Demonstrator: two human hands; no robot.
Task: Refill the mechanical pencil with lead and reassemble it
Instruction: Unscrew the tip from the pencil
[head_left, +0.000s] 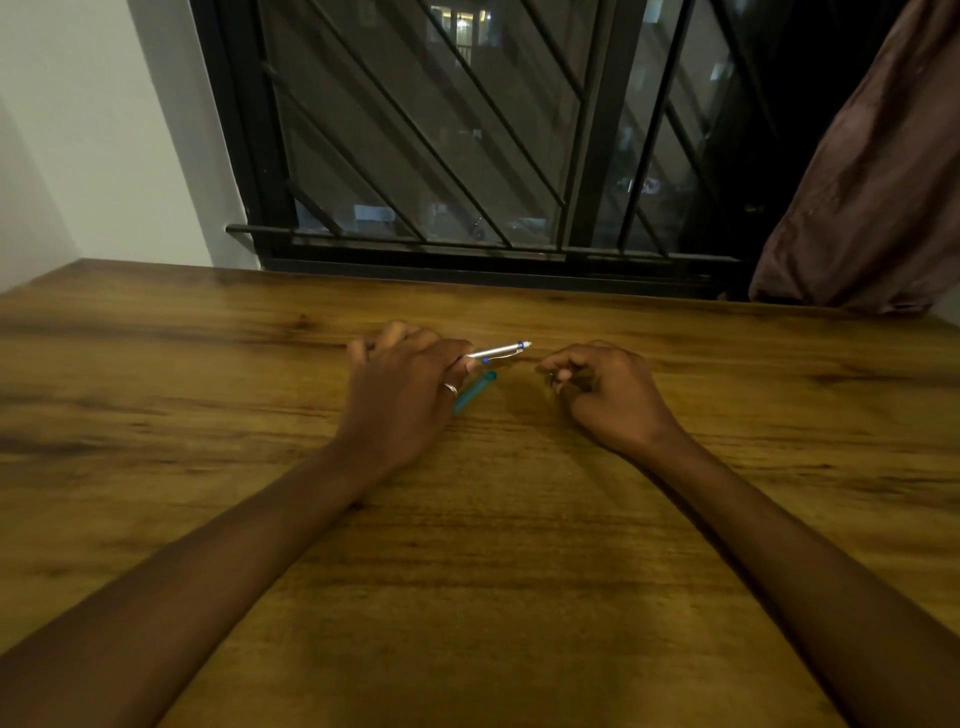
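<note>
Left hand (400, 384) grips mechanical pencil (498, 353) — white end aimed right | right hand (602, 389) curled, contents unclear — just beside it | teal lead tube (474, 392) on table (519, 545).

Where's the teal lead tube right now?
In the head view the teal lead tube lies on the wooden table near its middle, partly hidden under the left hand, just below the mechanical pencil that hand holds.

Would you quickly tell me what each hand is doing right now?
Left hand: closed on the mechanical pencil, capped end pointing right.
Right hand: fingers curled, pinching something too small to identify.
</note>
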